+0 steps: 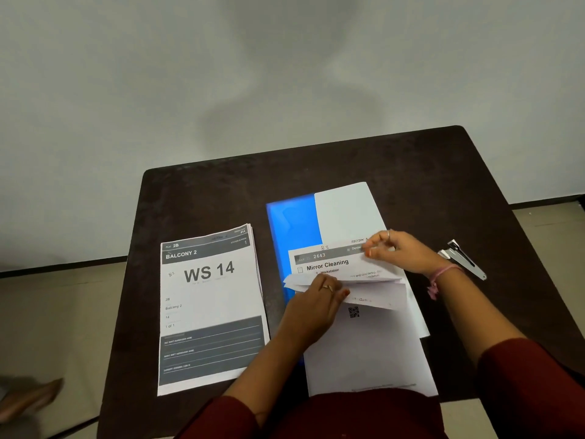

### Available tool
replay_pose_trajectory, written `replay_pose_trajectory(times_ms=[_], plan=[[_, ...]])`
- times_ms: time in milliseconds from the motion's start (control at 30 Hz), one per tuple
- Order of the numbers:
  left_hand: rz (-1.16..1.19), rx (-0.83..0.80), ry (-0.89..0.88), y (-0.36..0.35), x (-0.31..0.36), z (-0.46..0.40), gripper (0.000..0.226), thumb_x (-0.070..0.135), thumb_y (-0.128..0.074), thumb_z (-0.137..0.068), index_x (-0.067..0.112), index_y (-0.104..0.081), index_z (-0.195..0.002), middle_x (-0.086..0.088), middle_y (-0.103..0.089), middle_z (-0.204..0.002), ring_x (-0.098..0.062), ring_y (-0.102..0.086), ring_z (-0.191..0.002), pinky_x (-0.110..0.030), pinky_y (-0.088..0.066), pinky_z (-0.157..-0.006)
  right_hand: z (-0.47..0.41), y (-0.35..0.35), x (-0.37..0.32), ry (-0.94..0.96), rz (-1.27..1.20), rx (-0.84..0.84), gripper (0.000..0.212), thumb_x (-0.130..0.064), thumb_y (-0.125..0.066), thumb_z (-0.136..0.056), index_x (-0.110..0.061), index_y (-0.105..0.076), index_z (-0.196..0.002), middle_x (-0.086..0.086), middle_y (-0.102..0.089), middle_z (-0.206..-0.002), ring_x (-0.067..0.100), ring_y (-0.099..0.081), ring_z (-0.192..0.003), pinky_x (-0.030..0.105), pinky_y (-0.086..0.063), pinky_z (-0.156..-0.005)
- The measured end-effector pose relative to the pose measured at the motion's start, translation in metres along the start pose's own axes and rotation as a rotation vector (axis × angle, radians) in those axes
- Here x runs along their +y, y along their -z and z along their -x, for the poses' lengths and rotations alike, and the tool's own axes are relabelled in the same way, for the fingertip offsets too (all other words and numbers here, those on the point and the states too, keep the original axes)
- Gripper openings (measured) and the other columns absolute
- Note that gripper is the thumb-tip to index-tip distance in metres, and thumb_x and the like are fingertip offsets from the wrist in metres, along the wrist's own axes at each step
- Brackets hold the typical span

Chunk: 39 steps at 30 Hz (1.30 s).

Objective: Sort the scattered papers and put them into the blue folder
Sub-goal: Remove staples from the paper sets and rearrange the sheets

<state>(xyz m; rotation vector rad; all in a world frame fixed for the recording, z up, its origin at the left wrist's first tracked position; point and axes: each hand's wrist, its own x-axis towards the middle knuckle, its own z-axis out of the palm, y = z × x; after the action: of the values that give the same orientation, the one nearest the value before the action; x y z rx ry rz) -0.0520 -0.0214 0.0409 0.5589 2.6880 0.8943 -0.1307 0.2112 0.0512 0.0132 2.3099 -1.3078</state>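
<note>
the bright blue plastic folder point(292, 229) lies flat on the middle of the dark brown rectangular surface point(411, 172), its left part bare and its right part covered by white sheets. a blank white paper sheet point(345, 210) lies over its far right half, reaching past the folder's far edge. nearer the person, a folded white printed sheet headed "mirror cleaning" point(332, 264) sits across the folder and the sheets beneath it, with a crease running side to side and its near flap doubled over. under that lies another white sheet with a small qr code point(364, 343), extending to the surface's near edge.

the left hand point(316, 307) rests on the fold of the mirror cleaning sheet, its fingers curled down onto the crease with the thumb against the paper; a ring shows on one finger. the right hand point(399, 250) pinches the far right corner of the same sheet between thumb and fingertips, so this grip is clenched on the paper. a pink thread bracelet point(438, 278) circles the right wrist, and dark red sleeves point(522, 375) cover both forearms.

to the left of the folder, just apart from it, a neat stack of white and dark grey printed papers marked "ws 14" point(210, 308) lies squared up. to the right, well apart from the papers, a silver and black metal clip point(463, 259) lies on the surface. beyond it are a pale wall and a beige floor point(63, 312).
</note>
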Motion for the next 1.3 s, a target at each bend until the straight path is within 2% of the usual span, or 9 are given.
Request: replay_pose_trajectory(times_ms=[167,267,467,633,733,900,1000,1167,1300], plan=[[-0.009,-0.021,0.072,0.004,0.005,0.001,0.080,0.071,-0.021,-0.080,0.014,-0.052,-0.127,0.002,-0.053,-0.129,-0.015,-0.054,-0.114,-0.024,-0.046,-0.075,-0.031,-0.005,0.006,-0.069,0.632,0.155,0.034,-0.030,-0.061,-0.090,-0.030,-0.057,-0.124,-0.009,-0.057,-0.127,0.019,-0.046,-0.120,0.036,-0.031,-0.094],[0.011,-0.084,0.095,0.010,0.008,0.002,0.090,0.076,-0.017,-0.072,0.014,-0.051,-0.128,0.002,-0.051,-0.132,-0.017,-0.053,-0.116,-0.029,-0.048,-0.085,-0.032,-0.006,0.000,-0.019,0.624,0.266,0.021,-0.025,-0.056,-0.092,-0.034,-0.065,-0.109,-0.014,-0.067,-0.105,0.013,-0.049,-0.113,0.032,-0.023,-0.084],[0.143,-0.051,0.182,0.004,0.002,0.002,0.041,0.047,-0.052,-0.093,0.019,-0.044,-0.121,0.001,-0.052,-0.135,-0.022,-0.062,-0.101,-0.012,-0.042,-0.065,-0.015,-0.005,-0.006,0.061,0.729,0.304,0.018,-0.025,-0.059,-0.092,-0.037,-0.071,-0.100,-0.016,-0.069,-0.094,0.008,-0.051,-0.106,0.028,-0.015,-0.083],[0.104,-0.025,0.096,0.001,0.004,-0.001,0.090,0.069,-0.033,-0.081,0.018,-0.013,-0.152,0.002,-0.036,-0.149,-0.019,-0.053,-0.120,-0.030,-0.053,-0.080,0.000,-0.007,-0.005,0.078,0.714,0.221,0.007,-0.031,-0.066,-0.086,-0.034,-0.072,-0.083,-0.019,-0.060,-0.122,0.008,-0.043,-0.125,0.037,-0.014,-0.106],[0.064,-0.022,0.099,-0.001,0.004,-0.003,0.093,0.073,-0.028,-0.077,0.027,0.011,-0.148,-0.004,-0.037,-0.145,-0.018,-0.058,-0.107,-0.034,-0.055,-0.082,0.009,0.000,-0.012,0.096,0.423,-0.038,0.009,-0.022,-0.072,-0.079,-0.031,-0.071,-0.078,-0.017,-0.068,-0.112,0.002,-0.058,-0.111,0.035,-0.035,-0.107],[-0.121,-0.022,0.119,0.002,0.010,-0.008,0.097,0.076,-0.016,-0.076,0.013,-0.025,-0.150,-0.012,-0.040,-0.136,-0.024,-0.060,-0.102,-0.035,-0.054,-0.076,0.018,0.012,-0.032,-0.022,-0.047,-0.446,0.003,-0.006,-0.069,-0.084,-0.008,-0.071,-0.084,-0.001,-0.075,-0.085,0.010,-0.069,-0.085,0.022,-0.050,-0.083],[-0.125,-0.024,0.128,0.005,0.013,-0.007,0.066,0.058,-0.037,-0.092,0.010,-0.047,-0.136,-0.012,-0.037,-0.133,-0.021,-0.059,-0.104,-0.028,-0.052,-0.083,0.003,0.010,-0.026,0.010,-0.061,-0.160,0.008,-0.014,-0.068,-0.086,-0.008,-0.072,-0.089,0.000,-0.074,-0.092,0.013,-0.068,-0.095,0.030,-0.050,-0.094],[-0.112,0.064,0.064,-0.003,0.006,-0.004,0.043,0.042,-0.053,-0.092,0.005,-0.060,-0.111,-0.017,-0.043,-0.127,-0.027,-0.064,-0.094,-0.035,-0.057,-0.073,-0.031,0.002,-0.005,-0.136,0.612,0.105,0.027,-0.030,-0.065,-0.087,-0.031,-0.063,-0.114,-0.008,-0.061,-0.122,0.020,-0.052,-0.119,0.040,-0.033,-0.098],[-0.170,0.063,0.084,-0.008,0.000,-0.005,0.054,0.053,-0.035,-0.089,0.007,-0.058,-0.106,-0.021,-0.043,-0.137,-0.034,-0.067,-0.086,-0.039,-0.057,-0.058,-0.031,-0.002,-0.009,-0.072,0.603,0.234,0.019,-0.018,-0.054,-0.090,-0.033,-0.066,-0.093,-0.013,-0.069,-0.092,0.013,-0.058,-0.103,0.034,-0.030,-0.090]])
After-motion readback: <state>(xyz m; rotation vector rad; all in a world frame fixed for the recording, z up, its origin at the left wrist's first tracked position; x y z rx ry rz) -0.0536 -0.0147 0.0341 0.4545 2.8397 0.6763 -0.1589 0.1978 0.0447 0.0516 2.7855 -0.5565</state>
